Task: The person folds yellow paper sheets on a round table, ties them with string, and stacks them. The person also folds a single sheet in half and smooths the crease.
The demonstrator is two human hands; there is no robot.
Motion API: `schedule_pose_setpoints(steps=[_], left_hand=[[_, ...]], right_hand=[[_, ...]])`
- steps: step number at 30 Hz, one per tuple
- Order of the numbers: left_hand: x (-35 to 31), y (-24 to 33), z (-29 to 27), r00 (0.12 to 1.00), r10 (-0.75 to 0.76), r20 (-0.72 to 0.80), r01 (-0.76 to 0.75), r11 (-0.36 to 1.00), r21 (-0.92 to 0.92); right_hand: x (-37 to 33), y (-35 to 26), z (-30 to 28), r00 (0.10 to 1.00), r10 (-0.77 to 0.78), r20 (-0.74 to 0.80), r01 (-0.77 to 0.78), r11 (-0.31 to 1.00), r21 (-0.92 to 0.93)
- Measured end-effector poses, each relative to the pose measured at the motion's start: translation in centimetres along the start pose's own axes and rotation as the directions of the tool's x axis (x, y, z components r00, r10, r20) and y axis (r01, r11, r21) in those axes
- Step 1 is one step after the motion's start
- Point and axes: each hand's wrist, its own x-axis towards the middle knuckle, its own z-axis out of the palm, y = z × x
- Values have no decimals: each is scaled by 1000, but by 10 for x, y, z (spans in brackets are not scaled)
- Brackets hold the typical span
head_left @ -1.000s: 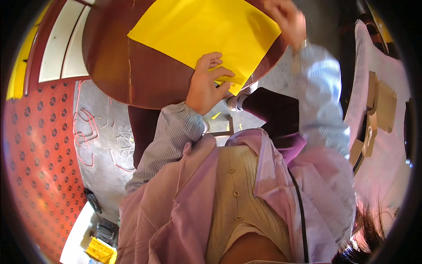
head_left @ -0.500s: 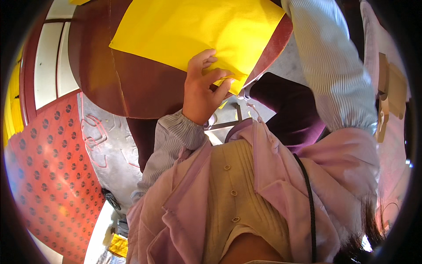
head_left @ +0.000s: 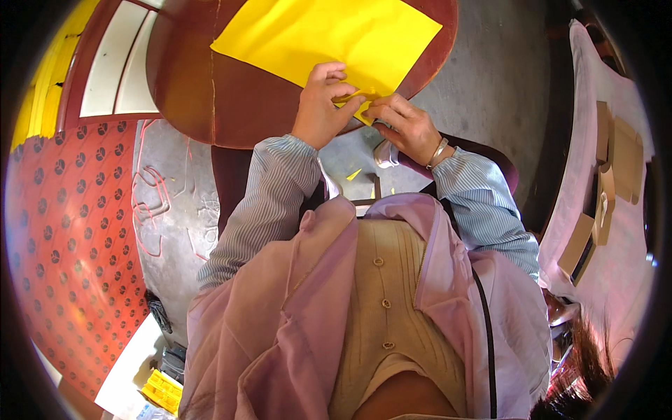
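Observation:
A large yellow paper sheet (head_left: 329, 35) lies on a round dark-brown wooden table (head_left: 203, 98). My left hand (head_left: 320, 105) pinches the sheet's near corner, fingers curled over a small fold. My right hand (head_left: 406, 126), with a bracelet on its wrist, meets it from the right and presses the same folded corner at the table's edge. Both forearms wear blue striped sleeves.
A small yellow paper scrap (head_left: 353, 174) lies on the grey floor below the table. A red patterned mat (head_left: 63, 238) covers the floor at left. At right, brown cardboard pieces (head_left: 616, 154) rest on a pink cloth surface (head_left: 595, 280). A yellow object (head_left: 162, 389) sits at bottom left.
My right hand has come down from the far upper edge of the sheet to the near corner beside my left hand. The view has shifted, bringing the table nearer the centre.

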Motion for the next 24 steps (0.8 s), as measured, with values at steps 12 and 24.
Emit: schedule_pose_setpoints(steps=[12, 24], left_hand=[[9, -12, -6, 999, 26, 38, -25, 999, -24], [9, -13, -14, 987, 91, 134, -82, 994, -73]], right_hand=[[13, 25, -3, 978, 208, 27, -203, 910, 362], [16, 21, 1, 884, 460, 86, -431, 729, 531]])
